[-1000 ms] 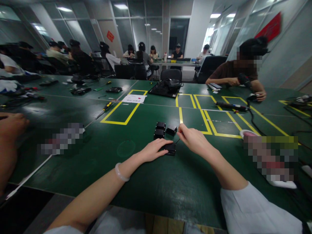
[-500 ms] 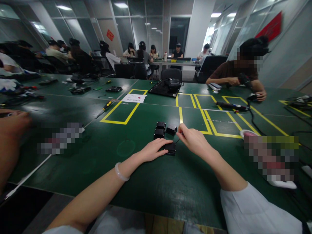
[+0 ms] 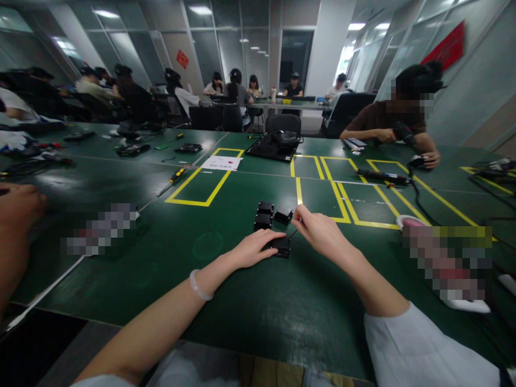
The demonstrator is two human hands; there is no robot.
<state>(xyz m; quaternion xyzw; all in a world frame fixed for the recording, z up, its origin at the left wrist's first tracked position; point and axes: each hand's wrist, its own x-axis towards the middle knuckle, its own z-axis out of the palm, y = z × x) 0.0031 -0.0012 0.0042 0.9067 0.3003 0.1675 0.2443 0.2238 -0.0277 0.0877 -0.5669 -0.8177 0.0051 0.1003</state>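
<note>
Co-worker's hand (image 3: 23, 207) shifted, open tabletop (image 3: 318, 306) beside block (image 3: 282, 246)

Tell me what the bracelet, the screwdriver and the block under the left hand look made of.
Bracelet: stone, glass or plastic; smooth and glossy, milky white.
Screwdriver: probably plastic handle, black and yellow; greyish shaft suggests metal.
Block: plastic or coated metal, I can't tell; black with a faint sheen.

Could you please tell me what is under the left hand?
Part of a black block shows at the left hand; the rest of it, and anything beneath the palm, is covered.
</note>
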